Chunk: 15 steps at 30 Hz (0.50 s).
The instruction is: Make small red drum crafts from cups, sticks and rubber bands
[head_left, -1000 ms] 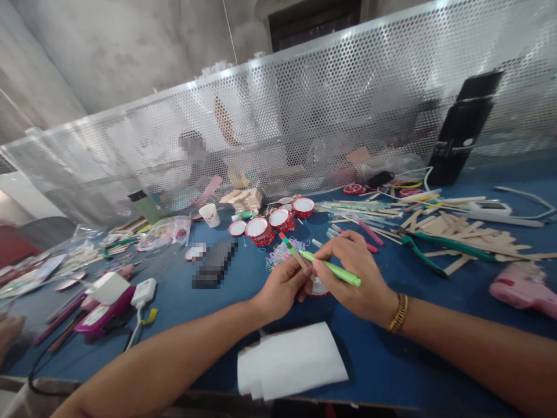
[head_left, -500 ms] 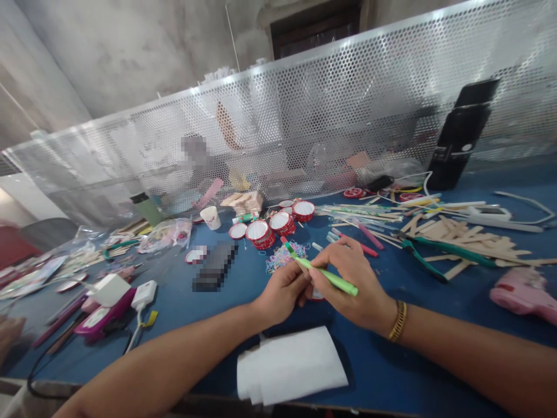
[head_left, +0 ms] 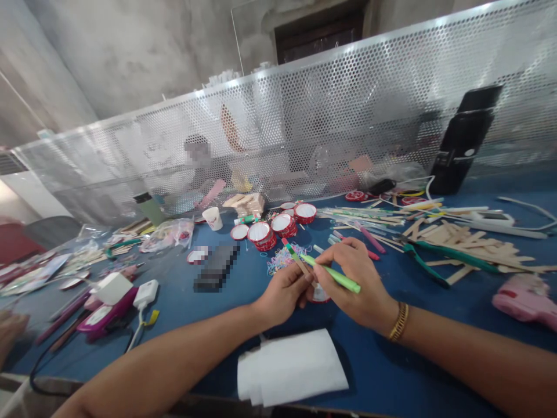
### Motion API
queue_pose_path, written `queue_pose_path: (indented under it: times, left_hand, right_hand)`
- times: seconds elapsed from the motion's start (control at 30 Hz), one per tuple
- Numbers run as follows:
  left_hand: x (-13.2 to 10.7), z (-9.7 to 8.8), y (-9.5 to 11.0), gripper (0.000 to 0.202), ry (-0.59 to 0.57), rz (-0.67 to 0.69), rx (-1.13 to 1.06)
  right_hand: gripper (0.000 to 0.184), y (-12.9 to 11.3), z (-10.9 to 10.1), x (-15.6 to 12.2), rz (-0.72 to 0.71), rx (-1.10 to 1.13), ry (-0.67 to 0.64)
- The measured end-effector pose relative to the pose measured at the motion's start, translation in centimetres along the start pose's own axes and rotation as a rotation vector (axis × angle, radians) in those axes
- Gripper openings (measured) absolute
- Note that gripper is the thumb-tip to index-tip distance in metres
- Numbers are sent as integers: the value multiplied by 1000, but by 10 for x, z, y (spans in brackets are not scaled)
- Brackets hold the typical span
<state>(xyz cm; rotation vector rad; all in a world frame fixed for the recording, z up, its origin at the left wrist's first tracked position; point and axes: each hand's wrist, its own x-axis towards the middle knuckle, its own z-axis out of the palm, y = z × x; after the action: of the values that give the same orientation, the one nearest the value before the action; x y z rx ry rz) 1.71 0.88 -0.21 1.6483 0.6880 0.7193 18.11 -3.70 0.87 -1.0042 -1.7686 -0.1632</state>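
My left hand (head_left: 282, 293) pinches a flat wooden craft stick (head_left: 298, 261), coloured red at its tip and green below, with bare wood nearer my fingers. In my right hand (head_left: 354, 284) is a light green felt-tip pen (head_left: 342, 278), held in a writing grip, its tip at the stick's green part. Just beyond lies a pile of small coloured rubber bands (head_left: 278, 261). Under my hands a red-rimmed white round piece (head_left: 319, 296) partly shows. Nearer me lies a folded white cloth or paper (head_left: 291, 368).
Small red-and-white drum-like pieces (head_left: 261, 237) and a paper cup (head_left: 212, 219) stand behind. Green-handled pliers (head_left: 452, 252), loose craft sticks (head_left: 487, 247) and a pink glue gun (head_left: 522, 302) lie right. Left are a white adapter (head_left: 112, 288) and another person's hand (head_left: 12, 331). A perforated metal screen (head_left: 261, 145) closes the back.
The felt-tip pen has shifted very slightly against the craft stick, and more of the round piece under my hands shows. The whole view has moved a little. Both grips are the same.
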Motion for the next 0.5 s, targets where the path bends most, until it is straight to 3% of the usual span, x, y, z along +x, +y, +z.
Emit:
queue_pose_path:
  times: [0.17,0.37,0.5]
  left_hand:
    - [1,-1,-3,47,-15,9,6]
    - [0,1,2,45,34,-16,-37]
    - [-2,-1,8,45,84,34,-28]
  right_hand:
    - [5,-1,0,-1,-24,17,-36]
    - [4,10,-6,8,7,-45,63]
    - [9,19,-9,16,55,-71,52]
